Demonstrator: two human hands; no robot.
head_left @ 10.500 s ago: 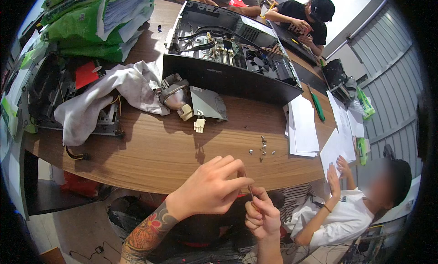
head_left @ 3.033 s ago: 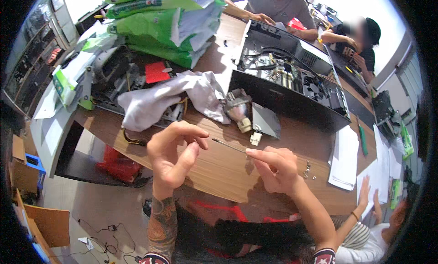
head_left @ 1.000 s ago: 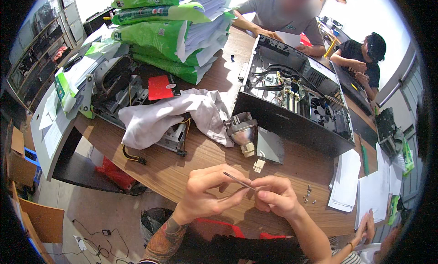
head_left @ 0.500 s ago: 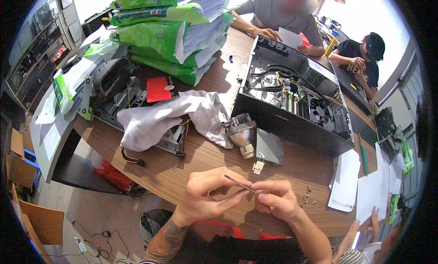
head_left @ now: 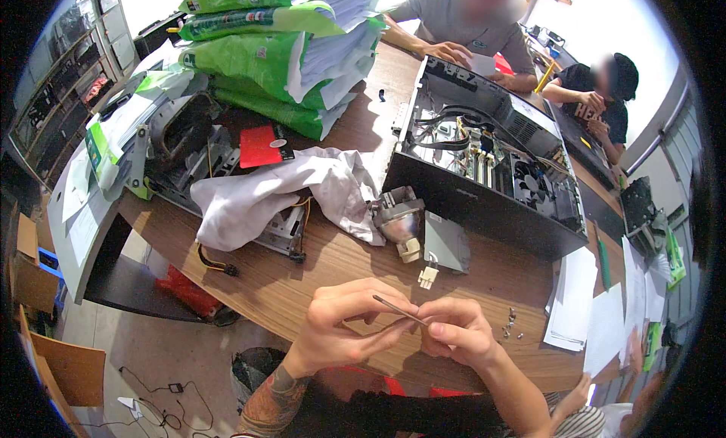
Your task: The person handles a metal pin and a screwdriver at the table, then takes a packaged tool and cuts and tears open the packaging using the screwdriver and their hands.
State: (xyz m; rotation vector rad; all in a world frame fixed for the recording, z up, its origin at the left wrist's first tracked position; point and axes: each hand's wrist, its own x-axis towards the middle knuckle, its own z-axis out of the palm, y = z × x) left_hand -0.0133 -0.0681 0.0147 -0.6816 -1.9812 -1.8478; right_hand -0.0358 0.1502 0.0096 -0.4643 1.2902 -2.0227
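My left hand (head_left: 336, 324) and my right hand (head_left: 463, 333) meet above the near edge of the wooden table. Both are closed on a thin, flat dark piece (head_left: 393, 305), seen almost edge-on, so its face is hidden. Its left end sticks up past the left fingers, while the right thumb and fingertips pinch the other end. Just beyond lie a lamp unit with a rounded reflector (head_left: 401, 223), a grey metal plate (head_left: 446, 245) and a white plug connector (head_left: 428, 277). Several small screws (head_left: 510, 324) are scattered to the right of my right hand.
An uncovered computer case (head_left: 484, 196) stands at the back right. White cloth (head_left: 280, 196) drapes over metal parts on the left, before stacked green paper packs (head_left: 249, 67). Loose papers (head_left: 571, 302) lie right. Two people (head_left: 469, 29) sit across; another person's hand (head_left: 576, 396) is lower right.
My hands stay nearly still around the thin piece, which tilts very slightly. At the lower right, another person's hands and the papers there have shifted.
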